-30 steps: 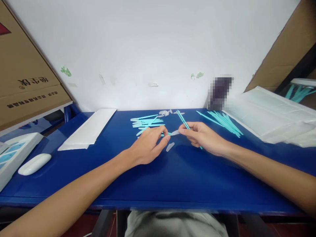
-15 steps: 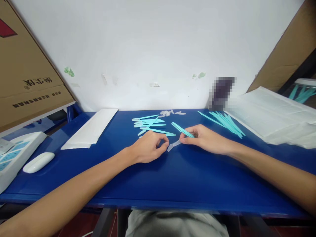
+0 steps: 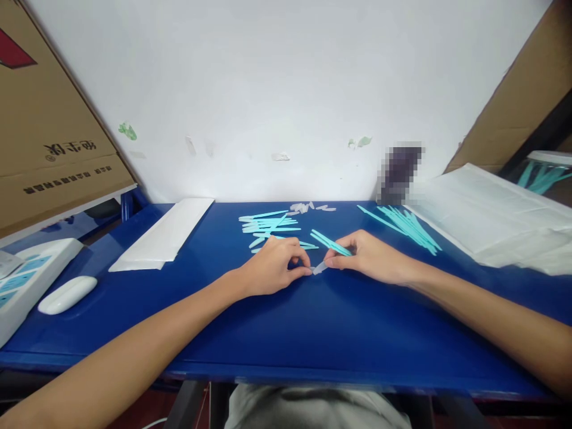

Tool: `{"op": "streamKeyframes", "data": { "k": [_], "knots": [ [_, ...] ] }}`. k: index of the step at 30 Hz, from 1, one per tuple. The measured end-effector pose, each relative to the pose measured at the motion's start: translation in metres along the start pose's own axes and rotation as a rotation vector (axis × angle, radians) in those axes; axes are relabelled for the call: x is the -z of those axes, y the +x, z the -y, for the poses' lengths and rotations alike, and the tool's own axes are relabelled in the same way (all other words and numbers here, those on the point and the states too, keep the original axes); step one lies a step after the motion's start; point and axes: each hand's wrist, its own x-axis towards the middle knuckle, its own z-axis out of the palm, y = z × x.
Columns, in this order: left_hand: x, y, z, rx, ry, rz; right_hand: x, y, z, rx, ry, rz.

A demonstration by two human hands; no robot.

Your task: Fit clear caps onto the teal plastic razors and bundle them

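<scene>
My left hand (image 3: pixel 279 266) is closed, with thumb and forefinger pinched at the left end of a small translucent sleeve-like piece (image 3: pixel 320 267). The fingers of my right hand (image 3: pixel 357 257) are at the other end of this piece. Also in my right hand are a couple of slim turquoise sticks (image 3: pixel 328 242), pointing up and to the left. A loose pile of similar turquoise sticks (image 3: pixel 272 223) lies just beyond my left hand, partly hidden by it. Behind that pile, several small translucent pieces (image 3: pixel 302 207) lie near the wall.
More turquoise sticks (image 3: pixel 411 227) lie at the right, beside white plastic bags (image 3: pixel 482 214). To the left are a flat white packet (image 3: pixel 165 235), a white mouse-shaped object (image 3: pixel 68 295) and a power strip (image 3: pixel 38 274). Cardboard (image 3: pixel 58 119) stands at the left edge.
My left hand has moved slightly right, and its thumb and forefinger have closed on the end of the translucent piece. My right hand keeps holding the turquoise sticks, almost in place.
</scene>
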Motion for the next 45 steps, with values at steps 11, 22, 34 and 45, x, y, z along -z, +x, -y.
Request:
{"op": "streamKeyframes", "data": {
  "k": [11,22,34,45],
  "knots": [
    [-0.002,0.003,-0.011,0.34,-0.412,-0.103,-0.001,0.001,-0.001,0.066,0.091,0.011],
    [-0.012,0.002,-0.008,0.109,-0.168,-0.104,-0.007,0.0,0.001,0.033,-0.089,-0.01],
    [0.013,0.002,0.001,0.223,-0.147,0.047,0.025,-0.009,-0.009,0.353,-0.822,-0.105],
    [0.014,0.002,0.004,0.27,-0.214,0.086,0.004,-0.011,-0.004,0.357,-1.06,-0.037]
  ]
}}
